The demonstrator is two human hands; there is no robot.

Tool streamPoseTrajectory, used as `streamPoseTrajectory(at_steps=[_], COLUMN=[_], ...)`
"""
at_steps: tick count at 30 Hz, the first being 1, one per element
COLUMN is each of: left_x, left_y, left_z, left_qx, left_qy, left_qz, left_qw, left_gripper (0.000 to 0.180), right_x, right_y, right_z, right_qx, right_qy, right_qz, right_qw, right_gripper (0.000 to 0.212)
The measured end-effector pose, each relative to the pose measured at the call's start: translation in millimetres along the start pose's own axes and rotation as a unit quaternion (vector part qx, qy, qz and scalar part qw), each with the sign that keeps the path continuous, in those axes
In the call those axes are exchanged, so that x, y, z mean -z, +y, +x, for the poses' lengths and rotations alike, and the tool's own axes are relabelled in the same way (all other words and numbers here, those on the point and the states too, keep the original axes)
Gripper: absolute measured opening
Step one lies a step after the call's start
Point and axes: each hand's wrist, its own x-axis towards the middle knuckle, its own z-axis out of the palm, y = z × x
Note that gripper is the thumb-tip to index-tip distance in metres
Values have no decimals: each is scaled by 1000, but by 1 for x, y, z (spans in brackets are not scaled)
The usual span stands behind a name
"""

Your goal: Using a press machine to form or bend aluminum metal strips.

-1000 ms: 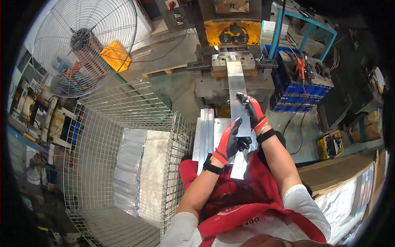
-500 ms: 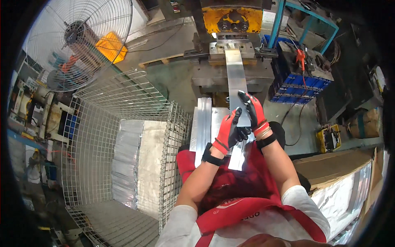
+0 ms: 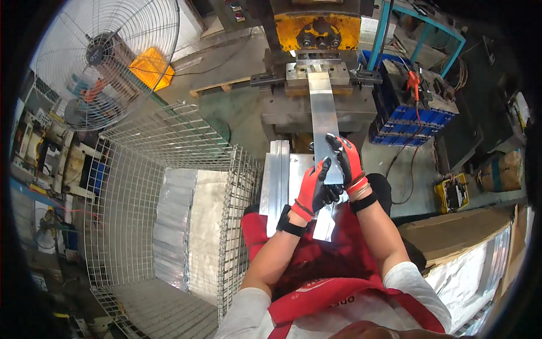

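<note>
A long flat metal strip (image 3: 323, 113) runs from my lap up into the die of a yellow and grey press (image 3: 317, 51). My left hand (image 3: 316, 189), in a red and black glove, grips the strip's left edge near its lower end. My right hand (image 3: 345, 160), gloved the same way, holds the strip's right edge a little higher up. The far end of the strip lies on the press bed under the tool. A stack of similar metal strips (image 3: 278, 181) stands just left of my hands.
A wire mesh cage (image 3: 169, 226) at my left holds stacked metal pieces. A large round fan (image 3: 107, 56) stands at the far left. Blue crates (image 3: 412, 113) sit right of the press. A yellow box (image 3: 451, 192) and cardboard (image 3: 451, 237) lie at the right.
The strip has slid further into the press. Both hands moved up and forward along it, and the view shifted closer to the machine.
</note>
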Motion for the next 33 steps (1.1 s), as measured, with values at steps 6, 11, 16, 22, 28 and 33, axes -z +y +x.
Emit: streamPoseTrajectory(at_steps=[6,11,16,22,28,33], left_x=[-3,-1,6,4,3,1], left_y=[6,-4,-8,-2,-3,-2], left_z=[-1,-5,1,-1,4,4], left_qx=[-1,-36,-14,1,1,-2], left_qy=[-9,5,11,6,3,34], left_qz=[1,19,-57,-21,-40,-3], left_qw=[1000,999,998,1000,999,999], left_gripper=[30,27,24,21,21,21], right_x=[0,-1,-3,-3,-1,2], right_y=[9,2,-6,-4,-5,-4], right_z=[3,-4,-2,0,3,2], right_qx=[-124,-10,-35,-28,-107,-18], right_qy=[1,6,5,10,14,1], right_qz=[18,-41,-61,-42,29,-4], right_qw=[992,999,998,999,994,1000], right_gripper=[29,30,32,36,38,43])
